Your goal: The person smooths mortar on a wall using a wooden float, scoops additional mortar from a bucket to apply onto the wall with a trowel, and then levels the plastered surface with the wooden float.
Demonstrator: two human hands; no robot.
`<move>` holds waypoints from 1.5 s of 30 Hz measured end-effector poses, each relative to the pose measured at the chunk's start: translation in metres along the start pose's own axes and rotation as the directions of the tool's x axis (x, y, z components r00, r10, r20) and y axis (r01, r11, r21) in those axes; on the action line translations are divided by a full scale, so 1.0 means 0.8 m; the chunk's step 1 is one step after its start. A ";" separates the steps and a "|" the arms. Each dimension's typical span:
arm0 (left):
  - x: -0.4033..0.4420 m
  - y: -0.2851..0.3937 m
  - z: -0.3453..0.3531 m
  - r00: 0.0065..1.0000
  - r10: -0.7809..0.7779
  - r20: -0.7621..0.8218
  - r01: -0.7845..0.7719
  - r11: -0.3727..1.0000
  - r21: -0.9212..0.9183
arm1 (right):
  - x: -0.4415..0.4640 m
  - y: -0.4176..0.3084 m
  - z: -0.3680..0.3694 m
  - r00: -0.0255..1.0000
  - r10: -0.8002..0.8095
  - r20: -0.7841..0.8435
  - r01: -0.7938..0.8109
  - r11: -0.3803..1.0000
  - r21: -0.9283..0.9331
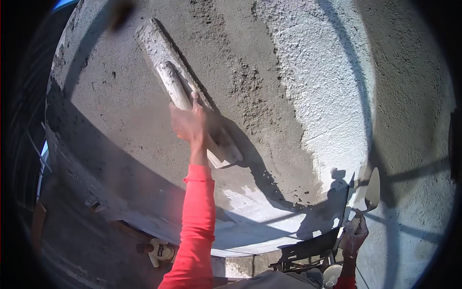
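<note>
My left hand (190, 120), at the end of a red sleeve, wraps round the handle of a long plastering float (159, 48). The float lies slantwise against the wall, its upper end to the left, and is crusted with pale mortar. Under and around it spreads grey wet plaster (139, 115), rough and pitted to the right of the float. My right hand (353, 236), low at the right, grips a small trowel (372, 190) with its blade pointing up. Mortar smears that hand's fingers. The trowel's handle is mostly hidden in the fist.
A rough white strip of wall (327, 72) runs down beside the plaster. To the right stands another grey wall face (404, 86). Below, at the left, a person (161, 251) in a light shirt is on the ground. A dark container (310, 248) sits near my body.
</note>
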State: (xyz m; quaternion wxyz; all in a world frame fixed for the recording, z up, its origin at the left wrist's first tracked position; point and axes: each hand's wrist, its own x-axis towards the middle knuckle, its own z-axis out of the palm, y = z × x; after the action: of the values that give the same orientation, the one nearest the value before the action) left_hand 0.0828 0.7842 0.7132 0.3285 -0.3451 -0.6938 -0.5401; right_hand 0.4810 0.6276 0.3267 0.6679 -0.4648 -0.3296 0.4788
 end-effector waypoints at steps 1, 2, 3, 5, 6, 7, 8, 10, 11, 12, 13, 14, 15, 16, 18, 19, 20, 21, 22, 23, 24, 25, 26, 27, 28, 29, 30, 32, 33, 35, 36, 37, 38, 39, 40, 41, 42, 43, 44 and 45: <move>0.060 0.038 -0.012 1.000 -0.020 0.001 0.020 1.000 0.018 | 0.005 0.003 -0.006 0.999 -0.029 -0.015 0.029 0.999 0.018; 0.117 0.072 -0.021 0.999 0.030 -0.027 -0.028 0.998 0.058 | 0.010 0.006 -0.007 0.998 -0.054 -0.028 0.055 0.998 0.034; 0.172 0.105 -0.025 0.995 0.075 -0.068 -0.067 0.991 0.115 | 0.018 0.003 0.002 0.996 -0.080 -0.049 0.082 0.996 0.037; 0.225 0.163 -0.040 0.986 0.164 0.014 -0.165 0.982 0.097 | 0.026 -0.003 0.013 0.991 -0.110 -0.081 0.112 0.993 0.021; 0.218 0.169 -0.039 0.973 0.225 0.052 -0.229 0.967 0.107 | 0.026 -0.003 0.025 0.992 -0.095 -0.086 0.099 0.994 0.047; 0.195 0.173 -0.035 0.957 0.279 0.086 -0.287 0.951 0.113 | 0.031 -0.006 0.039 0.992 -0.086 -0.087 0.092 0.993 0.069; 0.164 0.168 -0.028 0.938 0.323 0.126 -0.337 0.934 0.119 | 0.033 -0.006 0.046 0.994 -0.074 -0.086 0.081 0.993 0.082; 0.065 0.128 -0.009 0.903 0.366 0.223 -0.398 0.910 0.116 | 0.038 0.004 0.058 0.999 -0.040 -0.036 0.044 0.992 0.120; 0.013 0.093 -0.001 0.866 0.432 0.251 -0.459 0.887 0.059 | 0.033 0.003 0.062 0.999 -0.037 -0.010 0.038 0.991 0.131; -0.037 0.060 0.008 0.869 0.393 0.300 -0.432 0.899 0.075 | 0.025 0.003 0.066 0.999 -0.037 0.012 0.035 0.988 0.152; -0.080 0.017 0.010 0.866 0.373 0.334 -0.413 0.909 0.054 | 0.017 0.002 0.066 0.997 -0.075 0.018 0.071 0.981 0.181; -0.112 -0.016 0.010 0.861 0.349 0.369 -0.387 0.922 0.031 | 0.007 0.001 0.061 0.997 -0.080 0.019 0.075 0.978 0.192; -0.121 -0.032 0.011 0.876 0.313 0.367 -0.353 0.934 0.047 | -0.005 0.001 0.054 0.996 -0.084 0.006 0.081 0.975 0.206; -0.121 -0.045 0.009 0.889 0.280 0.362 -0.321 0.945 0.058 | -0.011 0.000 0.045 0.996 -0.093 -0.013 0.094 0.971 0.220; -0.086 -0.036 -0.002 0.923 0.227 0.309 -0.269 0.958 0.101 | -0.018 -0.003 0.020 0.997 -0.078 -0.021 0.080 0.982 0.169; -0.050 -0.009 -0.008 0.951 0.188 0.245 -0.214 0.973 0.083 | -0.020 -0.006 0.010 0.998 -0.061 -0.030 0.064 0.989 0.134; -0.004 0.011 -0.010 0.948 0.266 0.172 -0.278 0.959 0.053 | -0.024 -0.009 -0.004 0.999 -0.033 -0.040 0.036 0.995 0.087; 0.050 0.039 -0.009 0.949 0.266 0.166 -0.291 0.946 0.144 | -0.019 -0.005 -0.007 0.995 -0.085 -0.060 0.091 0.990 0.108; 0.094 0.068 -0.008 0.943 0.313 0.113 -0.330 0.925 0.187 | -0.015 -0.002 -0.005 0.992 -0.080 -0.100 0.090 0.991 0.095; 0.129 0.087 -0.006 0.934 0.348 0.084 -0.356 0.929 0.100 | -0.010 -0.001 0.000 0.991 -0.080 -0.109 0.093 0.989 0.115; 0.144 0.109 -0.006 0.938 0.317 0.141 -0.340 0.920 0.194 | -0.005 0.002 0.004 0.989 -0.081 -0.121 0.097 0.986 0.136; 0.144 0.112 0.002 0.932 0.311 0.188 -0.348 0.913 0.214 | 0.000 0.008 0.006 0.992 -0.082 -0.094 0.092 0.990 0.110; 0.118 0.095 0.013 0.925 0.338 0.174 -0.369 0.909 0.196 | 0.006 0.012 0.008 0.995 -0.085 -0.060 0.090 0.992 0.084; 0.070 0.079 0.018 0.920 0.361 0.150 -0.384 0.906 0.175 | 0.008 0.007 0.020 0.996 -0.060 -0.073 0.065 0.995 0.074; 0.022 0.069 0.023 0.913 0.393 0.114 -0.406 0.902 0.145 | 0.013 0.022 0.023 0.996 -0.069 -0.064 0.074 0.995 0.073; -0.031 0.048 0.032 0.918 0.367 0.152 -0.385 0.916 0.114 | 0.017 0.027 0.033 0.997 -0.060 -0.053 0.065 0.994 0.084; -0.094 0.014 0.036 0.923 0.332 0.195 -0.354 0.931 0.092 | 0.013 0.027 0.039 0.998 -0.045 -0.035 0.048 0.995 0.085; -0.206 -0.055 0.045 0.915 0.274 0.296 -0.304 0.951 0.059 | 0.006 0.028 0.045 0.999 -0.043 0.018 0.040 0.992 0.117; -0.257 -0.102 0.059 0.925 0.254 0.284 -0.284 0.956 0.070 | -0.004 0.028 0.045 0.999 -0.035 0.031 0.031 0.992 0.121; -0.324 -0.162 0.070 0.931 0.137 0.338 -0.166 0.984 0.058 | -0.022 0.018 0.039 1.000 -0.003 0.005 0.003 0.993 0.114; -0.330 -0.159 0.064 0.933 0.105 0.344 -0.133 0.989 0.061 | -0.033 0.021 0.028 1.000 -0.026 0.000 0.025 0.991 0.130; -0.319 -0.158 0.059 0.937 0.077 0.340 -0.106 0.992 0.065 | -0.039 0.023 0.016 0.999 -0.019 -0.026 0.022 0.995 0.096; -0.301 -0.158 0.051 0.942 0.046 0.332 -0.077 0.994 0.080 | -0.047 0.021 0.006 0.999 -0.008 -0.043 0.011 0.998 0.063; -0.272 -0.139 0.037 0.951 0.102 0.291 -0.093 0.995 -0.046 | -0.054 0.013 0.000 0.998 0.009 -0.060 -0.004 0.997 0.076; -0.228 -0.103 0.031 0.960 0.151 0.235 -0.111 0.978 -0.176 | -0.052 0.005 -0.002 0.997 0.017 -0.075 -0.010 0.996 0.091; -0.179 -0.073 0.032 0.969 0.099 0.226 -0.083 0.993 -0.079 | -0.050 -0.002 -0.004 0.996 0.031 -0.086 -0.022 0.995 0.101; -0.131 -0.045 0.038 0.978 0.159 0.136 -0.161 0.987 0.005 | -0.047 -0.001 -0.008 0.997 -0.003 -0.076 0.011 0.995 0.103; -0.094 -0.004 0.030 0.972 0.186 0.141 -0.189 0.982 0.006 | -0.038 0.009 -0.009 0.997 -0.038 -0.065 0.045 0.993 0.111; -0.058 0.008 0.038 0.957 0.254 0.142 -0.252 0.967 -0.027 | -0.028 0.016 -0.008 0.996 -0.074 -0.053 0.080 0.989 0.124; -0.045 0.027 0.040 0.954 0.282 0.105 -0.286 0.958 0.017 | -0.020 0.017 -0.006 0.994 -0.104 -0.041 0.111 0.973 0.204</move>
State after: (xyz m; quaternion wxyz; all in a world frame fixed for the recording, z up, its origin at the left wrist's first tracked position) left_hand 0.1182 0.8147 0.6884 0.3726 -0.4627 -0.6614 -0.4578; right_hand 0.4750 0.6123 0.3121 0.7421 -0.3819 -0.2931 0.4665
